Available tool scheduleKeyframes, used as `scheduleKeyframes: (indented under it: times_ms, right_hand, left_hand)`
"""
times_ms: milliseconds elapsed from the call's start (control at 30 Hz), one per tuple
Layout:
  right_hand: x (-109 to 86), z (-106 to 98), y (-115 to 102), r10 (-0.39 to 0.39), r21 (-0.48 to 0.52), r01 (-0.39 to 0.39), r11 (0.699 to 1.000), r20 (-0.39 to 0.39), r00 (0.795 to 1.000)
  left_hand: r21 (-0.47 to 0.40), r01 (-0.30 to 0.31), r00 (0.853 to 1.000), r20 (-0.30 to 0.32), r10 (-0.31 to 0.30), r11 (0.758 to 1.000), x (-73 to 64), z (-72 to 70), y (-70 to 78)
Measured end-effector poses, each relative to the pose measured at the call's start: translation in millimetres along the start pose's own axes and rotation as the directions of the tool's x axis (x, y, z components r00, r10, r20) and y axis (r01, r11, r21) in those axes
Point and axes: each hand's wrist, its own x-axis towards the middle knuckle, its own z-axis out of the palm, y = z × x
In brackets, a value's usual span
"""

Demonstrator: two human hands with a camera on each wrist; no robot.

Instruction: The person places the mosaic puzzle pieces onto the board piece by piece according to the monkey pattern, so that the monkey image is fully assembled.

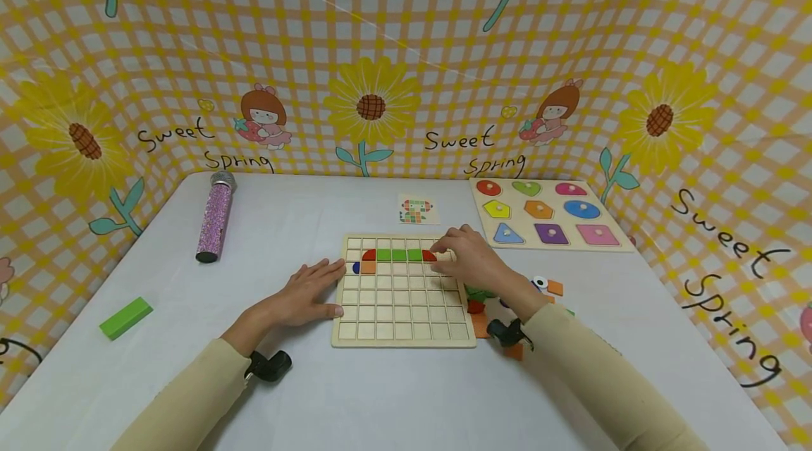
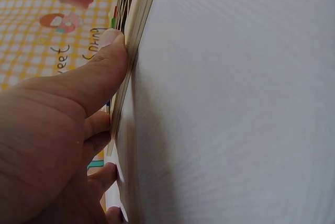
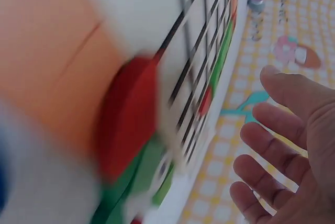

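A wooden grid board (image 1: 402, 296) lies on the white table. Along its upper part run a red rounded piece (image 1: 369, 255), several green squares (image 1: 398, 255) and another red rounded piece (image 1: 428, 256). Below the row's left end sit a blue rounded piece (image 1: 357, 268) and an orange square (image 1: 368, 268). My left hand (image 1: 304, 296) rests at the board's left edge, its thumb (image 2: 107, 59) touching the side. Above the right-hand red piece hovers my right hand (image 1: 472, 257). Its fingers (image 3: 272, 143) are loosely bent, with nothing between them in the right wrist view.
Loose pieces, including an orange one (image 1: 480, 325), lie right of the board, partly under my right forearm. Behind it is a picture card (image 1: 419, 210). A shape puzzle (image 1: 528, 234) stands back right; a glittery microphone (image 1: 216, 222) and green block (image 1: 125, 318) lie left.
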Motion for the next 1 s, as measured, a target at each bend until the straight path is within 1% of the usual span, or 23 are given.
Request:
scheduleKeyframes:
  times_ms: [133,300,400,533,700,1000]
  right_hand:
    - [-13.6,-5.0,19.7,0.007,-0.010,-0.007,1.000,-0.003,1.000]
    - [-27.2,-6.9,41.2,0.047,-0.001,-0.047,0.999,0.026,0.999]
    - [-33.0,-5.7,52.7,0.071,-0.019,-0.070,0.997,0.044,0.996]
    - [-36.8,-3.0,64.0,0.097,-0.073,-0.093,0.993,0.063,0.993]
    - [-38.1,-1.6,71.0,0.084,-0.111,-0.077,0.991,0.064,0.994]
    - [-35.2,0.0,72.2,0.049,-0.124,-0.041,0.991,0.061,0.997]
  left_hand:
    - [-0.007,0.002,1.000,0.002,-0.002,1.000,0.1,-0.4,0.1]
    - [0.000,0.006,1.000,0.002,-0.006,1.000,0.5,-0.4,-0.5]
    - [0.004,0.009,1.000,0.001,-0.009,1.000,1.0,-0.2,-0.9]
    - [0.005,0.014,1.000,0.004,-0.014,1.000,1.6,-0.3,-0.9]
    - [0.001,0.016,1.000,0.011,-0.016,1.000,1.6,-1.4,0.3]
    - [-0.005,0.003,1.000,0.011,-0.003,1.000,1.5,-1.8,0.2]
